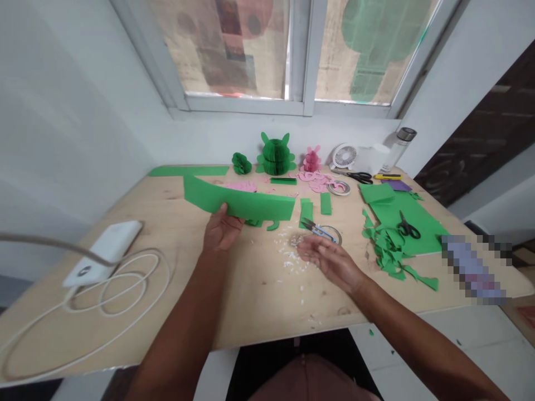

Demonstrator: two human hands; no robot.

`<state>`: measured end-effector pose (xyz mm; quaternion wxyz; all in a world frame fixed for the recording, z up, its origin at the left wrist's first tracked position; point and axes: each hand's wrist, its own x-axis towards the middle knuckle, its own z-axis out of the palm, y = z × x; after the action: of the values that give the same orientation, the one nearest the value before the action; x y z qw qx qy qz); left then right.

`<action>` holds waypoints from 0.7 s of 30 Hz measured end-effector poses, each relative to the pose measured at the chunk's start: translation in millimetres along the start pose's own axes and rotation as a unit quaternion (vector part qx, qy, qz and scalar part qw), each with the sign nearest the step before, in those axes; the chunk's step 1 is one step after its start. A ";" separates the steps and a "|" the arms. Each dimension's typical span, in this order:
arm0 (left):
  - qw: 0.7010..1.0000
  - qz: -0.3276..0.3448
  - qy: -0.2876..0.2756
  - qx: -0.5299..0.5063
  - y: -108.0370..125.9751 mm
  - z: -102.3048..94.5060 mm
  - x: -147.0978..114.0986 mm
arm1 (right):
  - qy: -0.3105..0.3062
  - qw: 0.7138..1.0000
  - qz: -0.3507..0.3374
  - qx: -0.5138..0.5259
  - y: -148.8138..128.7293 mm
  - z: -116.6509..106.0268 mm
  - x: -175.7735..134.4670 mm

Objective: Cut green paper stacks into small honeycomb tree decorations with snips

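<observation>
One green strip in left hand, right hand by snips (perhaps touching)

Your long rectangular paper strip is plain green; your wooden bench, pale tan with brown knots. You see one pleated paper figure in green, a smaller pleated figure in pink, a slim cutter in yellow, and light-blue-handled snips.

A white fan stands near a bottle (grey-capped); a cable loops.
</observation>
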<state>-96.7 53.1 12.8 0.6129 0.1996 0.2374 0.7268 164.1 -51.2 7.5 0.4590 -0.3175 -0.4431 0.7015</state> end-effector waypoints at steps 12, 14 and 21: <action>1.000 -0.004 0.006 0.006 0.8 -6.2 3.6 | -0.049 0.969 -0.063 -0.234 8.3 11.0 -16.9; 1.000 -0.007 0.007 0.003 1.3 -5.7 3.5 | -0.058 0.931 -0.119 -0.339 6.3 17.9 -22.9; 0.999 -0.005 -0.034 -0.026 2.5 -9.5 5.0 | -0.283 0.681 -0.228 -0.636 33.7 40.4 -36.7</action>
<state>-105.1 56.7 6.6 0.6295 0.2068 0.1981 0.7223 131.3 -104.8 -5.5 0.1449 -0.2089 -0.9501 0.1809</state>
